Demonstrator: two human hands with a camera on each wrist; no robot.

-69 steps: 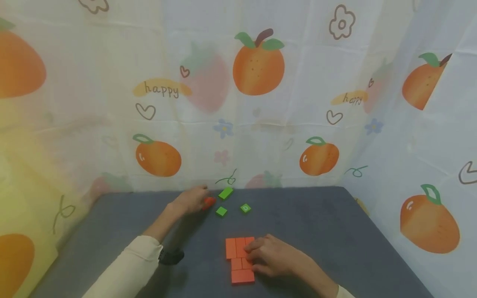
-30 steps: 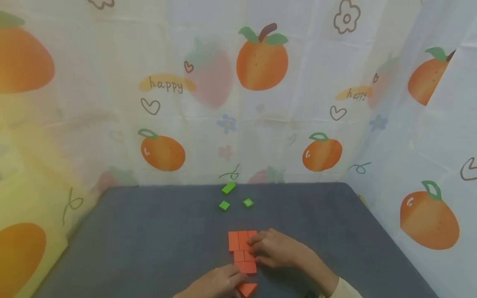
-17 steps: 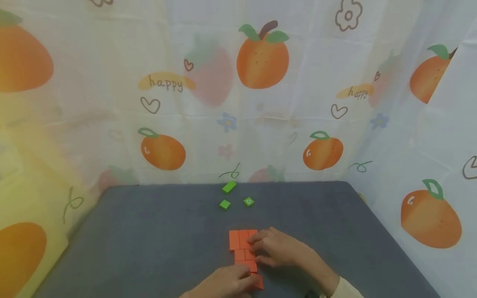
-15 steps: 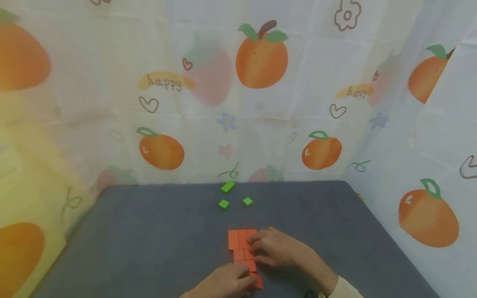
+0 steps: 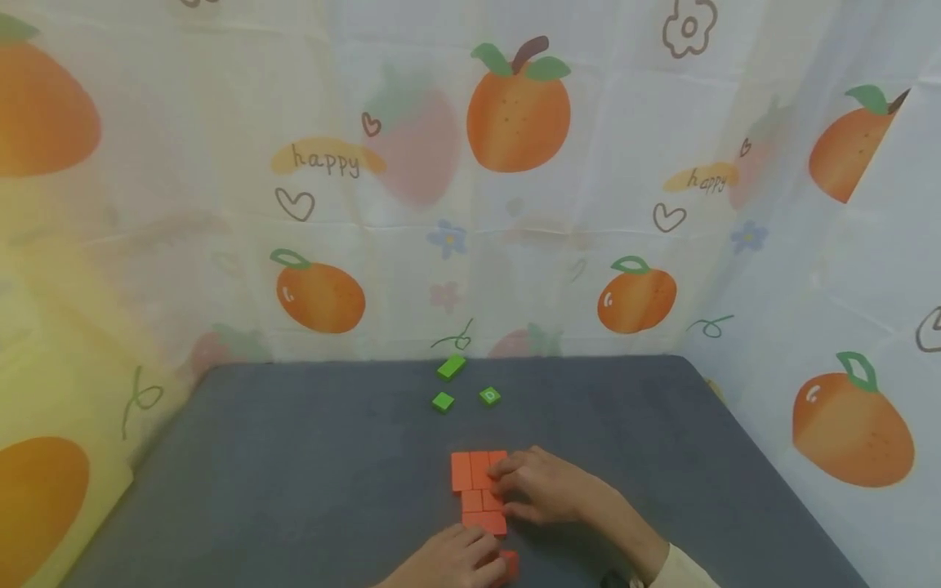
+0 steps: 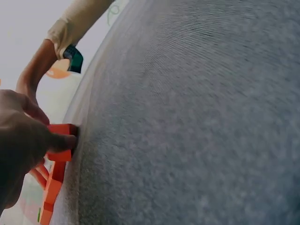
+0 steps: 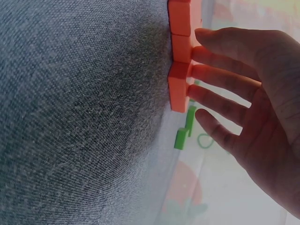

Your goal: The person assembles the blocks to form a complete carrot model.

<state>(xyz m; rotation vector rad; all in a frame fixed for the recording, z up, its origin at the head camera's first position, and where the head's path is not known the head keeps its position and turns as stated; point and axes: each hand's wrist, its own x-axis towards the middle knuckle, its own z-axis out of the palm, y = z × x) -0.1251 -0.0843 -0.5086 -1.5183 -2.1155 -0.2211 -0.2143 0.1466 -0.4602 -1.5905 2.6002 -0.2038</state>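
Several orange-red blocks [image 5: 470,474] lie flat and close together in the front middle of the dark table, wider at the far end. Below their near end in the head view, my left hand [image 5: 452,562] pinches another orange-red block [image 5: 510,563], partly covered by the fingers. The left wrist view shows the thumb across this held block [image 6: 58,156]. My right hand [image 5: 547,490] lies along the group's right side. In the right wrist view its fingers [image 7: 225,77] are extended and spread, tips right at the blocks' edge [image 7: 180,86].
Farther back lie a long green block [image 5: 451,367], a small green block [image 5: 443,402] and a green block with a white mark [image 5: 489,396]. A fruit-printed curtain [image 5: 397,269] stands behind the grey table [image 5: 294,457] and along its sides.
My left hand has come from the back left, beside the green blocks, to the front with an orange-red block. It then shifted slightly nearer me. My right hand has stayed by the group.
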